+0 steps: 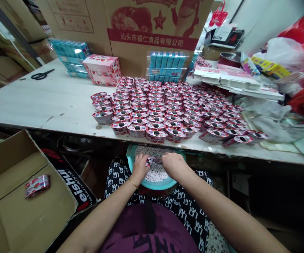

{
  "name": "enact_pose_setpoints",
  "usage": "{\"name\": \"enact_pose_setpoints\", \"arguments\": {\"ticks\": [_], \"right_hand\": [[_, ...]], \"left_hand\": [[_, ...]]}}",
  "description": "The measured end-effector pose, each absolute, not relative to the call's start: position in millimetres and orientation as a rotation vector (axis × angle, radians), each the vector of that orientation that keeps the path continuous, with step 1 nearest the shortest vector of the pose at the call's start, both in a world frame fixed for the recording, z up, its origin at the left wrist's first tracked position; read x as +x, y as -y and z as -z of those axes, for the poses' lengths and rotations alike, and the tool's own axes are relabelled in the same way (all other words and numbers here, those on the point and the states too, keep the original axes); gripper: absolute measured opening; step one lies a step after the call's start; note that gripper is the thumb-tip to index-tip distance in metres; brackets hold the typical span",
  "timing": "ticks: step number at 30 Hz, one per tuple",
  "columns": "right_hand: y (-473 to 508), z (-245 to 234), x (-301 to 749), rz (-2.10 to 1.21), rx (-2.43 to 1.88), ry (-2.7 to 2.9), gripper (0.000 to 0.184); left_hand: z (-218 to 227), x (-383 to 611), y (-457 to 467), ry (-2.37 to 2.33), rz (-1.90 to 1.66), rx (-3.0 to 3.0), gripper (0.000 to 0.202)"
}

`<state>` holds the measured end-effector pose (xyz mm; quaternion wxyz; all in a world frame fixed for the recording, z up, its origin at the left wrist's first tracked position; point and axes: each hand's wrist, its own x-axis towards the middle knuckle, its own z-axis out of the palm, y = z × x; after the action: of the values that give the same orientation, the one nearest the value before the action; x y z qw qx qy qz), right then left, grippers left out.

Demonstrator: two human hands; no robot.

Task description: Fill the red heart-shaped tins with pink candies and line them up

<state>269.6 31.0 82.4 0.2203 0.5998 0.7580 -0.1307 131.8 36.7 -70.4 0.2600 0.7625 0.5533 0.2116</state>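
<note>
A turquoise basin (157,186) full of small white candies (156,174) sits at my lap, below the table's front edge. Over the candies, my left hand (140,168) grips a small pink-and-red printed box (152,161) by its left end. My right hand (175,165) is closed at the box's right side, above the basin; whatever its fingers hold is hidden. On the table just beyond stand rows of similar small boxes (156,135), with dark round holes in their tops.
A carton (33,221) at lower left holds one red packet (37,185). On the white table (36,102) are scissors (43,74), a pink strawberry box (101,70) and wrapped blue packs (167,66). Stacked card sheets (225,79) and plastic bags (286,116) crowd the right.
</note>
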Motion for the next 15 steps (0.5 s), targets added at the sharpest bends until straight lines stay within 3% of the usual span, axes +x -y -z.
{"name": "enact_pose_setpoints", "arguments": {"ticks": [5,9,15], "right_hand": [[-31,-56,312,0.368,1.795,-2.103,0.032],[-34,12,332,0.467,2.013,-1.886,0.034],[-30,100,267,0.779,2.034,-1.865,0.035]], "left_hand": [[71,108,-42,-1.524,-0.745,1.975,0.031],[68,82,-45,-1.541,-0.873,1.869,0.031],[71,66,-40,-1.589,-0.914,1.747,0.030]]}}
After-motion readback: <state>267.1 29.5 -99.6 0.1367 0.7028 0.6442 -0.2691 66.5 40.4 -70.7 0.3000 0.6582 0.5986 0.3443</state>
